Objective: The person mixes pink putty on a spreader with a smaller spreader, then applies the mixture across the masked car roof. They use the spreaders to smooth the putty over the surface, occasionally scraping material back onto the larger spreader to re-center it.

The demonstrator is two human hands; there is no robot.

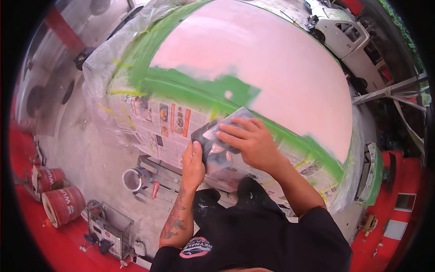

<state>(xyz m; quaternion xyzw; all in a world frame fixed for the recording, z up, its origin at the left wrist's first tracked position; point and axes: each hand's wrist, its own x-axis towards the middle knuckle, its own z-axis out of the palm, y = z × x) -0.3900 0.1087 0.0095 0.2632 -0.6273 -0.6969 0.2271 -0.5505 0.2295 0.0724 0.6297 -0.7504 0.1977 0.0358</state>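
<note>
A flat, dark rectangular board (210, 156), smeared with pale pinkish material, is held in front of the body. My left hand (193, 164) grips its left edge, thumb on top. Over its upper right part lies my right hand (249, 138), fingers bent around a thin greyish plate (239, 114) that touches the board. Beyond them is a large curved panel (253, 54), pale pink with green patches and a green border. A small light spot (228, 94) shows on the green. Newspaper masking (170, 120) hangs along the near side.
Below left, a round metal can (132, 180) and a red-handled tool (155, 189) rest on a slatted bench (170, 183). Red drums (63, 206) and a wheeled metal cart (108, 229) stand at lower left. A white vehicle (344, 38) is at upper right.
</note>
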